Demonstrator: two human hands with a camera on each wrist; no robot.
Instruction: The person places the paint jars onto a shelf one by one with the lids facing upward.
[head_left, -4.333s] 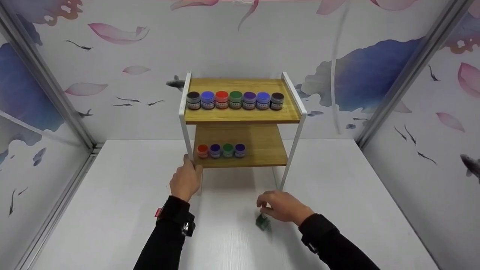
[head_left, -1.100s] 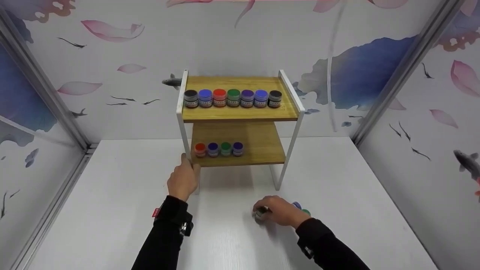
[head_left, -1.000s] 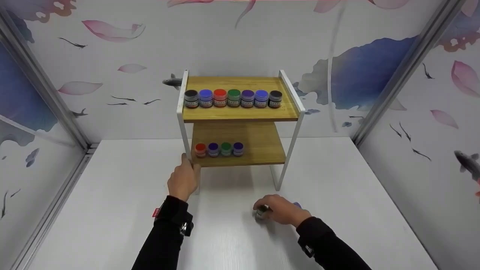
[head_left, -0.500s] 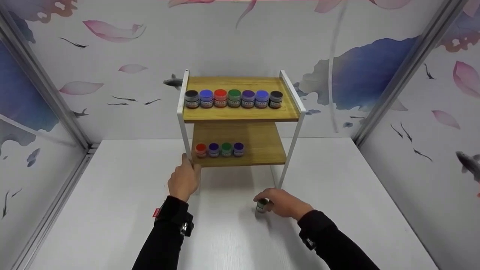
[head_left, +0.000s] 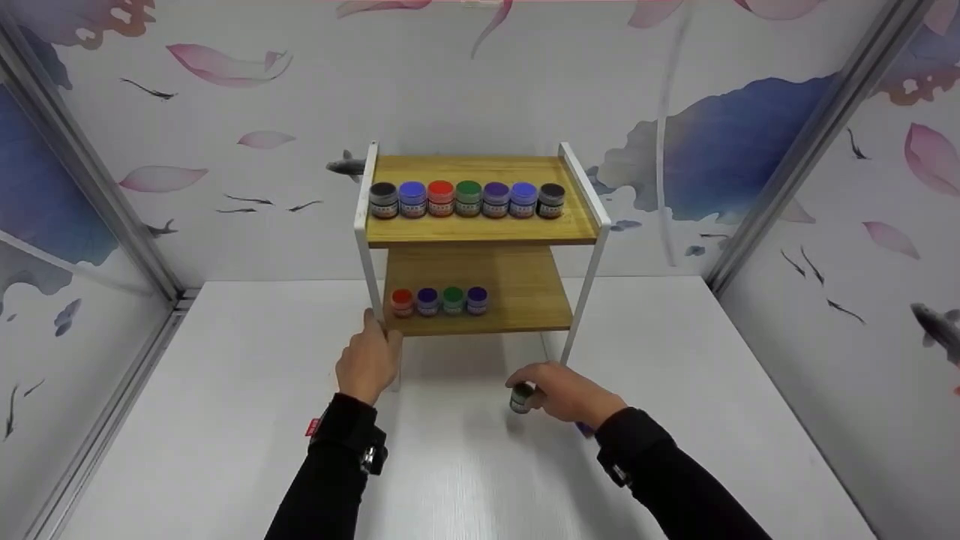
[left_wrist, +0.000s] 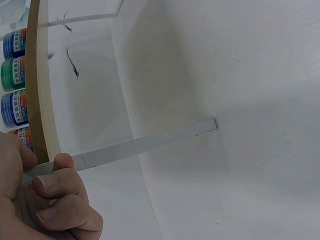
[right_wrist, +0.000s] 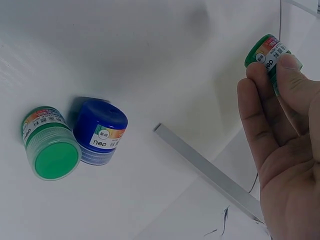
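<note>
My right hand [head_left: 566,391] pinches a small paint jar [head_left: 520,399] between thumb and fingers, in front of the shelf's right leg. In the right wrist view this jar [right_wrist: 270,54] has green ends and a printed label, and its shadow falls on the table apart from it. My left hand [head_left: 369,360] grips the white front left leg [left_wrist: 145,145] of the two-tier shelf [head_left: 487,241], just at the lower board. Behind the right hand, a green jar [right_wrist: 50,142] and a blue jar [right_wrist: 101,130] lie side by side on the table.
Several capped paint jars [head_left: 468,199] stand in a row on the upper board. On the lower board [head_left: 525,300] a shorter row of jars [head_left: 452,301] stands at the left. Printed wall panels [head_left: 480,97] enclose the white table [head_left: 247,420] at the back and sides.
Over the last second my right hand has raised the held jar off the table and moved it toward the shelf. At 4.3 s ago a green jar was below its fingers. My left hand stays put.
</note>
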